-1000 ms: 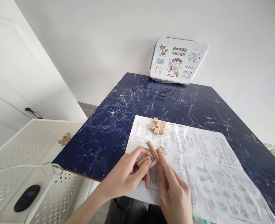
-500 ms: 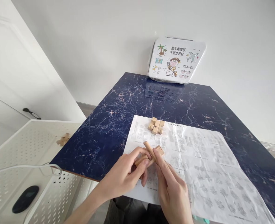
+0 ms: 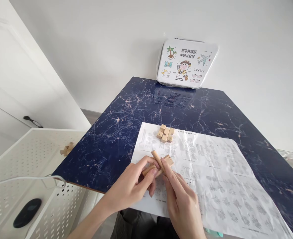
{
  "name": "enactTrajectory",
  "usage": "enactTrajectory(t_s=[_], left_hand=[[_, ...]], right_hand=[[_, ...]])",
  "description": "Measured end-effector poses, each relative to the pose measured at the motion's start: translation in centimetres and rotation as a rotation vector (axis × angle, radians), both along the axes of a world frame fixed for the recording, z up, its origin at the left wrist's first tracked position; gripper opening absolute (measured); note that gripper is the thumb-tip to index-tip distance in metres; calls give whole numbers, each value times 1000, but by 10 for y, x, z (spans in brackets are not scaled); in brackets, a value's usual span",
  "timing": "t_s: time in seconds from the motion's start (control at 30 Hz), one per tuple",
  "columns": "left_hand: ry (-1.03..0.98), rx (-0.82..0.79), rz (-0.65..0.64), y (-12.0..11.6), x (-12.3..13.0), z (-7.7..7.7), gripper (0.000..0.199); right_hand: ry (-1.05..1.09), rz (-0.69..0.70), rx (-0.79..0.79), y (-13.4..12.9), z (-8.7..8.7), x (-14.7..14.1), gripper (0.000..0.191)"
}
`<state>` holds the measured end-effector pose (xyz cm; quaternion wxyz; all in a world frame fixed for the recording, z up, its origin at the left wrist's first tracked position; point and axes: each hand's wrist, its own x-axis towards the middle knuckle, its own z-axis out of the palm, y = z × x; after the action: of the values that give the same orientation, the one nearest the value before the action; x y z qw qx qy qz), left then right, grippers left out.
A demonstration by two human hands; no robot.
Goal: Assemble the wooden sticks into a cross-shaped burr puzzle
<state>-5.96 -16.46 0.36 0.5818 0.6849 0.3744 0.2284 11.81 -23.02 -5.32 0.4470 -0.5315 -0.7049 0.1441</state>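
Observation:
Both my hands hold a small cluster of crossed wooden puzzle sticks [image 3: 160, 162] just above a printed instruction sheet [image 3: 211, 169]. My left hand [image 3: 133, 186] pinches the lower stick from the left with thumb and fingers. My right hand [image 3: 181, 202] grips the sticks from the right, its forefinger lying along one piece. Farther back on the sheet lie several loose wooden blocks [image 3: 165, 133], side by side and untouched.
The sheet lies on a dark blue marbled table [image 3: 126, 122]. A wrapped white case with cartoon print [image 3: 187, 63] leans on the wall at the table's far edge. Left of the table stands a white perforated cart [image 3: 24, 166] holding a wooden puzzle piece [image 3: 67, 149] and a black oval object [image 3: 27, 212].
My hands and the sticks have shifted slightly left and away in the view, fingers adjusting their hold. The loose blocks have not moved on the sheet.

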Motion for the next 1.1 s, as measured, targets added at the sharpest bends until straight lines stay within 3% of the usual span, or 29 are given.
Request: enactTrajectory(t_s=[0.3,0.5,0.6,0.7,0.9,1.1], left_hand=[[-31,-21,72,-3,1,0,31],[-126,-7,306,-1,-1,-9,33],[-144,11,396,0,-1,-13,33],[-173,11,422,0,0,-14,33],[-213,2,440,0,2,-15,34],[-210,10,437,1,0,-15,34]], right_hand=[[19,-34,-13,1,3,-5,65],[4,-144,-43,1,2,-6,57],[-55,-123,-33,4,3,-7,53],[-134,-65,-24,5,4,-8,59],[-276,-23,-84,3,-1,-10,90],[-197,-40,-72,5,0,-12,83]])
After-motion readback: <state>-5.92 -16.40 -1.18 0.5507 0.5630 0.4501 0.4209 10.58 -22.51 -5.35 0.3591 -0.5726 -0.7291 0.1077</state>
